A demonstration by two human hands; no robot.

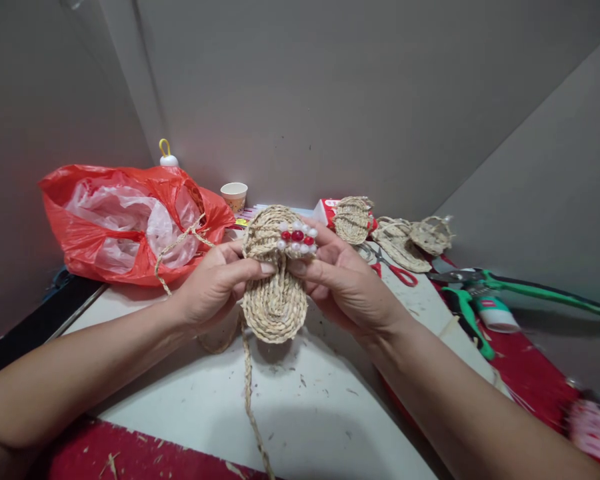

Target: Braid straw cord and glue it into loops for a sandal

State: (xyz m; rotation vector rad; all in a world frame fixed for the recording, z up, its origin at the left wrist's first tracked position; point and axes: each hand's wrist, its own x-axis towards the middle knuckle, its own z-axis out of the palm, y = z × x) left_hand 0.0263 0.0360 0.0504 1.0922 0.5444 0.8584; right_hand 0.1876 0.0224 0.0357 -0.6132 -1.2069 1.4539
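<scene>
A small woven straw slipper is held up above the white board between both hands. Red and white beads decorate its upper strap. My left hand grips the left side, thumb on the front and fingers partly hidden behind. On the other side, my right hand pinches the edge just below the beads, its thumb near the slipper's narrow middle. A braided straw cord hangs from the slipper down across the board; another length of cord runs over the plastic bag at left.
A red plastic bag with white plastic inside stands at left, near a paper cup. More straw slippers lie at the back right. Red-handled scissors and green-handled shears rest at right. Straw scraps dot the white board.
</scene>
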